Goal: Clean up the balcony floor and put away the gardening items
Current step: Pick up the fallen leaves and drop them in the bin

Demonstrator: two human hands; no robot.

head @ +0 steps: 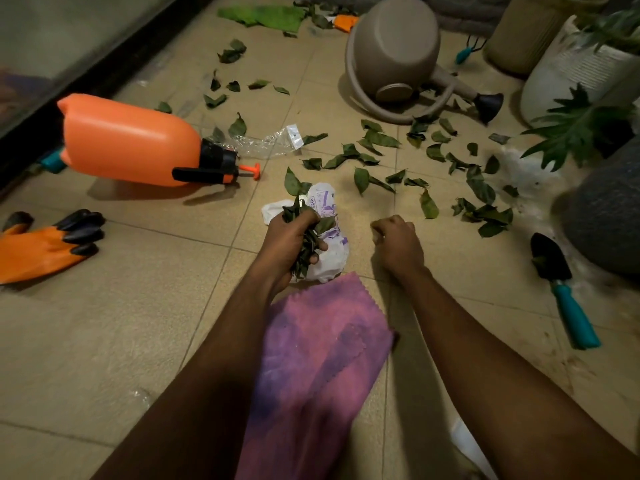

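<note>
Gripping leaf bunch [306, 244], long axis near-to-far: left hand [282, 245]; right hand [398, 244] fisted, nothing visible inside

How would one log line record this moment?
left hand: grips leaf bunch | right hand: curled, nothing seen | white bag: beside left hand | loose leaves: on floor

1. We see a beige tiled floor [104, 341] strewn with green leaves [361, 178], thickest from twelve to three o'clock.
2. At ten o'clock an orange sprayer [131, 140] lies on its side; at nine, an orange glove [41, 247].
3. At one o'clock a watering can [394, 46] lies tipped over; at three, a teal-handled trowel [573, 315].
4. At six, a purple cloth [322, 341].
</note>
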